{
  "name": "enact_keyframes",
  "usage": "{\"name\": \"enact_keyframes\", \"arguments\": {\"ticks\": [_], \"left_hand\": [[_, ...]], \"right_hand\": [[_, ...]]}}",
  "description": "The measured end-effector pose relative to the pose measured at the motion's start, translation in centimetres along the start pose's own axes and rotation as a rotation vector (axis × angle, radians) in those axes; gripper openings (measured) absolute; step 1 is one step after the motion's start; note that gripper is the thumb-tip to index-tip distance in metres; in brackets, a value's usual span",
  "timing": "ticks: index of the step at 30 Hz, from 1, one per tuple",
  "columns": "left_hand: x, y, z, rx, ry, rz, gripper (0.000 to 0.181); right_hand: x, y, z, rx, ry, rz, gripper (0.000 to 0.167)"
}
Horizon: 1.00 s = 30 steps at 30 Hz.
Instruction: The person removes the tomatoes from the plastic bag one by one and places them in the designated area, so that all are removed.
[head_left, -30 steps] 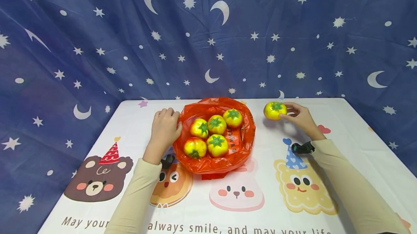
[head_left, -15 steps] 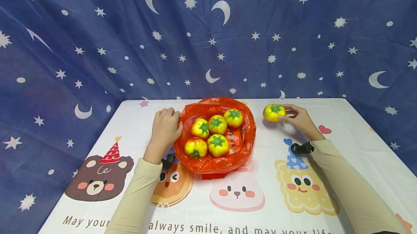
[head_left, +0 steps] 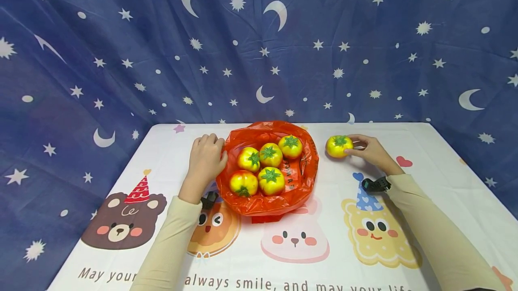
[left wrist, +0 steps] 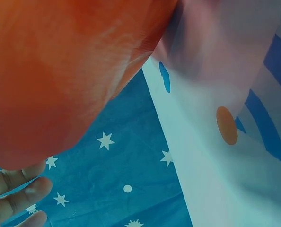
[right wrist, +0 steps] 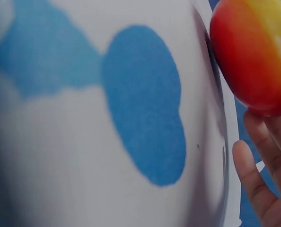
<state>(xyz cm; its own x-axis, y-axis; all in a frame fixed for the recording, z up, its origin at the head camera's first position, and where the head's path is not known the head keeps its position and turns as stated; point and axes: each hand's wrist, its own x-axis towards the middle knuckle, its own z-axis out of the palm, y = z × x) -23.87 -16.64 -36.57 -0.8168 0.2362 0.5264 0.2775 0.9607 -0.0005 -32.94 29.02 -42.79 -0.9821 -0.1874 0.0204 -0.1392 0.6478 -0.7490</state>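
A red plastic bag (head_left: 263,208) with its rim spread wide stands mid-table, several yellow-red tomatoes (head_left: 271,181) with green tops inside. At its left rim my left hand (head_left: 206,158) grips the plastic; in the left wrist view the bag (left wrist: 60,80) fills the upper left, with fingers (left wrist: 29,191) at its edge. Right of the bag, my right hand (head_left: 372,150) pinches another tomato (head_left: 339,146) between thumb and fingers, low at the tabletop. The right wrist view shows that tomato's red side (right wrist: 249,56) against the fingertips; whether it touches the table I cannot tell.
The white tablecloth (head_left: 457,210) carries printed cartoon animals and lettering. A dark blue curtain (head_left: 243,66) with moons and stars hangs behind the table and along its left side. Each wrist wears a small black camera (head_left: 376,185).
My right hand has lowered the tomato toward the table, a little to the left. The left hand keeps its place at the bag's rim, and the tomatoes inside lie as before.
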Motion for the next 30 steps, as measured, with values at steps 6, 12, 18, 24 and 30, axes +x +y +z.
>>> {"name": "enact_keyframes", "arguments": {"ticks": [6, 12, 18, 24, 30], "left_hand": [[0.03, 0.02, -0.04, 0.003, 0.001, 0.000, 0.018], [0.01, -0.03, 0.03, 0.008, 0.006, 0.004, 0.018], [-0.05, -0.05, -0.02, 0.009, 0.014, 0.009, 0.019], [-0.08, -0.10, 0.01, 0.008, 0.009, 0.006, 0.019], [0.00, -0.14, 0.12, 0.008, 0.012, 0.009, 0.019]], "right_hand": [[-0.08, -0.29, -0.20, -0.018, -0.034, 0.032, 0.072], [-0.17, -0.31, -0.35, -0.025, -0.060, 0.039, 0.075], [-0.15, 0.09, -0.45, -0.041, -0.065, 0.014, 0.076], [-0.16, 0.47, -0.63, -0.054, -0.074, 0.015, 0.078], [-0.30, 0.54, -0.76, -0.058, -0.076, -0.001, 0.077]]}}
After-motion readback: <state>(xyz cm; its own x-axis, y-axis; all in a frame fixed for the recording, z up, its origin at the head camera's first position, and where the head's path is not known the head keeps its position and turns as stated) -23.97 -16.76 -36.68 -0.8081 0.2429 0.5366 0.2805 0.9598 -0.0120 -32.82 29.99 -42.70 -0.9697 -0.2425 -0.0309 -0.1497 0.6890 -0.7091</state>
